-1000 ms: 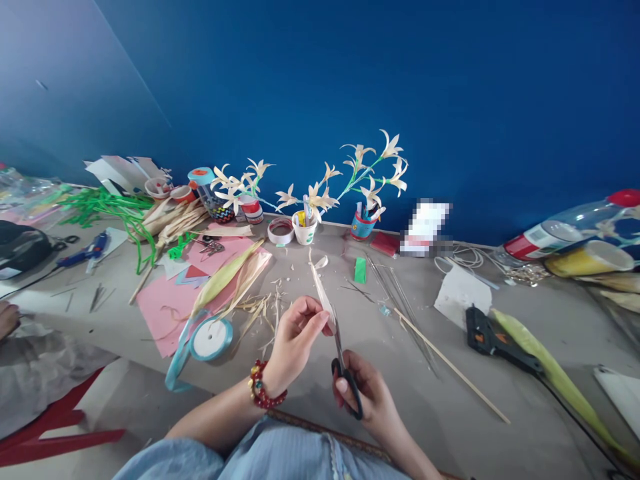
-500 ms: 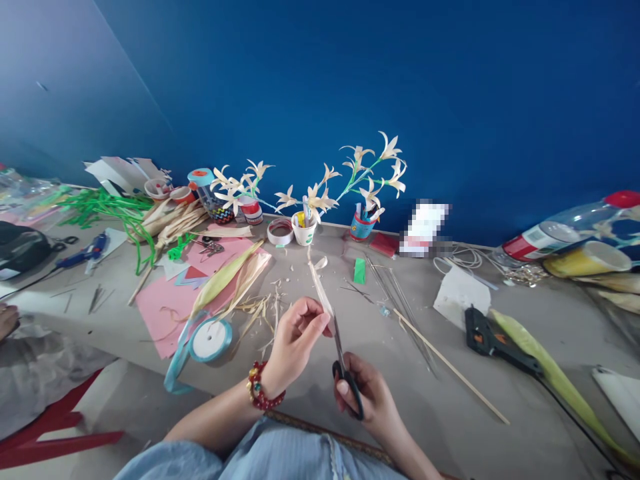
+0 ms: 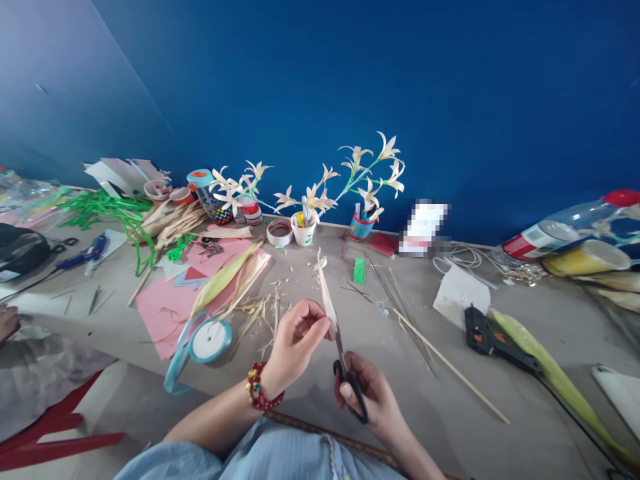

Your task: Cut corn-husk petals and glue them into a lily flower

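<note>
Right at the near edge, a blue shirt (image 3: pixel 280 453), and just beyond it the right hand (image 3: pixel 375 393), its grip wrapped around the black handles of the scissors (image 3: pixel 341 350)! The blades point away, up alongside the lower end of a pale husk strip (image 3: pixel 327 293); whether they are parted is too fine to tell. On the other side, the left hand (image 3: pixel 297 340), red bracelet (image 3: pixel 257 393) at the wrist, has a narrow grip, thumb and fingers pinching that same strip near its bottom. The strip stands out past the fingertips, over the tabletop (image 3: pixel 430 413), its far end thin and curled.

Over to the left, a ribbon spool (image 3: pixel 211 340) lies by the pink paper (image 3: pixel 155 320), and at the far left edge there's another person's hand (image 3: pixel 7 320). To the right, a thin stick (image 3: pixel 453 367) slants beside some wires (image 3: pixel 407 307), with a black glue gun (image 3: pixel 510 353) well apart from both hands.

Farther out, a green piece (image 3: pixel 359 271) lies flat, and behind it come a tape roll (image 3: pixel 280 241), a white cup (image 3: pixel 303 235) and a blue-and-red cup (image 3: pixel 361 230), with pale flowers (image 3: pixel 320 198) spreading above! A red-capped bottle (image 3: pixel 583 217) lies on the right, and behind everything, the blue wall (image 3: pixel 300 80).
</note>
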`<state>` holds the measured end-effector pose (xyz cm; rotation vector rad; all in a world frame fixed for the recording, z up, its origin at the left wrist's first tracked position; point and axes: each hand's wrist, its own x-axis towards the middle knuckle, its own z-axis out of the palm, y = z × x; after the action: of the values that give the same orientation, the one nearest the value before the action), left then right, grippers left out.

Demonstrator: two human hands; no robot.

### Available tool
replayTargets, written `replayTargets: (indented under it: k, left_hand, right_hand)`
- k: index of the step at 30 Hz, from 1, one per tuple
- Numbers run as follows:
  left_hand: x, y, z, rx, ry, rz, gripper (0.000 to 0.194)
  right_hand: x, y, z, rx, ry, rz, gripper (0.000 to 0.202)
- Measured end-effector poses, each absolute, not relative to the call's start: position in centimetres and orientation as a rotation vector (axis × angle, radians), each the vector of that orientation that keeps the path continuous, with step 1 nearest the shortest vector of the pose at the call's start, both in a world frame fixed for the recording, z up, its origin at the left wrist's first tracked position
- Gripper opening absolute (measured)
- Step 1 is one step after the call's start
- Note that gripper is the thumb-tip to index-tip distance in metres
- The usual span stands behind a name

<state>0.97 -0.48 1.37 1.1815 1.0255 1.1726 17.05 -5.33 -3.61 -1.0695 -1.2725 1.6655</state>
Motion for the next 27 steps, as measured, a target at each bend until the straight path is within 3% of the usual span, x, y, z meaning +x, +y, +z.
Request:
replayTargets:
  k: [27]
  left_hand:
    - [0.6,-0.31,1.59,1.234,1.015,1.101,0.019]
  right_hand:
    - [17.21,-5.38,-4.21,-1.077,-1.269,1.691,0.053]
